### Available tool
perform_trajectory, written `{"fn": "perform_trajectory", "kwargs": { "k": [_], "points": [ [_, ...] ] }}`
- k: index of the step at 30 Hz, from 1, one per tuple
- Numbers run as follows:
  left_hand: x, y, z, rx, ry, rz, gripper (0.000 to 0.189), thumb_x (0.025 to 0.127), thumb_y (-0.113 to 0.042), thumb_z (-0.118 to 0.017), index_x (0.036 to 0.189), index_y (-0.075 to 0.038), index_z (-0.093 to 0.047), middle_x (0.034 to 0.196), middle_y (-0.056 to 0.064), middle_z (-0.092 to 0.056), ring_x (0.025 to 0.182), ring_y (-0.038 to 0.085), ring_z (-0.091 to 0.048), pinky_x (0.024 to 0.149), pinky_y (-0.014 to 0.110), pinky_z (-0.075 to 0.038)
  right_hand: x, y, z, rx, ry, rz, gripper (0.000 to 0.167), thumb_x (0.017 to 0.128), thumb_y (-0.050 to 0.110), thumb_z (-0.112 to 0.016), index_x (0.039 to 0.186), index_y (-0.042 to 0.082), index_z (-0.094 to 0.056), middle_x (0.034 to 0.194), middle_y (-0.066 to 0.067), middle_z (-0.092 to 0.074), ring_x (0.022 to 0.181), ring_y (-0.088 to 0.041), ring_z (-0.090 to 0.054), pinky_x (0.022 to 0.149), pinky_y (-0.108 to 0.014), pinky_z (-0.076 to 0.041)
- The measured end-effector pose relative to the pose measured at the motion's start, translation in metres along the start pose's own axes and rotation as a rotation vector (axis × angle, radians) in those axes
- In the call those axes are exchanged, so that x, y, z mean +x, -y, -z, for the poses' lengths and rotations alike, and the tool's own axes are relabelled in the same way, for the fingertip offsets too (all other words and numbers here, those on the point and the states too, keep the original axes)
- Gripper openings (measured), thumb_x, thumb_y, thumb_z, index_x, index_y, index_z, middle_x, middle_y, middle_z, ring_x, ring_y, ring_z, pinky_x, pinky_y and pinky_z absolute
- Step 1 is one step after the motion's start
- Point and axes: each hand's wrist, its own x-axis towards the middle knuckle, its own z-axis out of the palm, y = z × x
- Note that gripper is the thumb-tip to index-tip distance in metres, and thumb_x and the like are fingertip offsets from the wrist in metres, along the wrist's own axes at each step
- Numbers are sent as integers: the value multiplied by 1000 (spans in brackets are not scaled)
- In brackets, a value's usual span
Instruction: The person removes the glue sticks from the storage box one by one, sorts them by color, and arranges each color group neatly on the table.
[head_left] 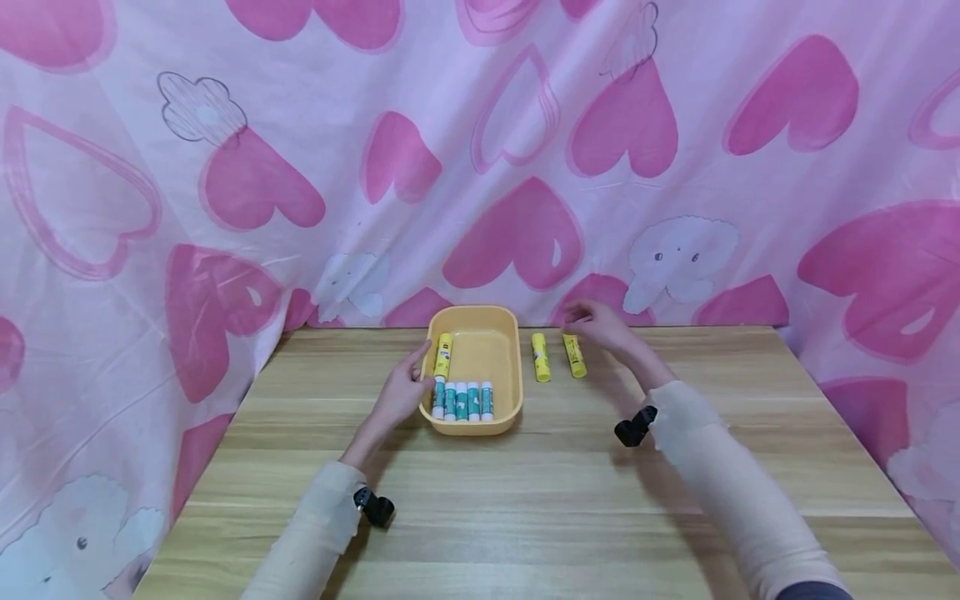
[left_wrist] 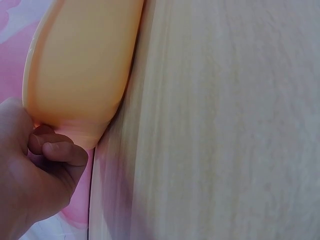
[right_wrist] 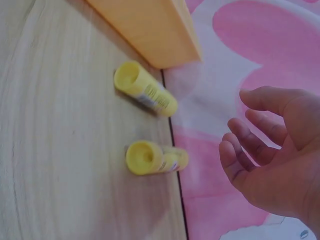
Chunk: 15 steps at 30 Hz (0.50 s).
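My left hand (head_left: 401,390) grips the left side of a light-orange plastic tray (head_left: 510,421); in the left wrist view its fingers (left_wrist: 62,152) curl at the tray wall (left_wrist: 80,75). A yellow glue stick (head_left: 443,357) lies inside at the left, above a row of several teal-and-white glue sticks (head_left: 462,402). Right of the tray, two yellow glue sticks (head_left: 541,357) (head_left: 574,356) lie on the table. Above the farther one hovers my right hand (head_left: 596,323), fingers loosely bent and holding nothing. The right wrist view shows a gap between that hand and both sticks.
The wooden table (head_left: 480,517) ends at a pink heart-patterned cloth (head_left: 517,233) just behind the tray. The same cloth hangs along the left and right sides. A small black camera sits on each wrist.
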Motion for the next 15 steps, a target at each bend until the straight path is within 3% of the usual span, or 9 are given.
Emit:
{"fn": "perform_trajectory", "kwargs": {
  "k": [15],
  "points": [
    [4, -2, -1, -7, -7, -22, 77, 87, -10, -61, 155, -33, -33, 67, -1, -42, 55, 13, -41, 48, 22, -39, 9, 40, -16, -30, 21, 76, 48, 95, 23, -63, 139, 6, -53, 125, -16, -60, 113, -30, -58, 90, -42, -56]
  ]
}}
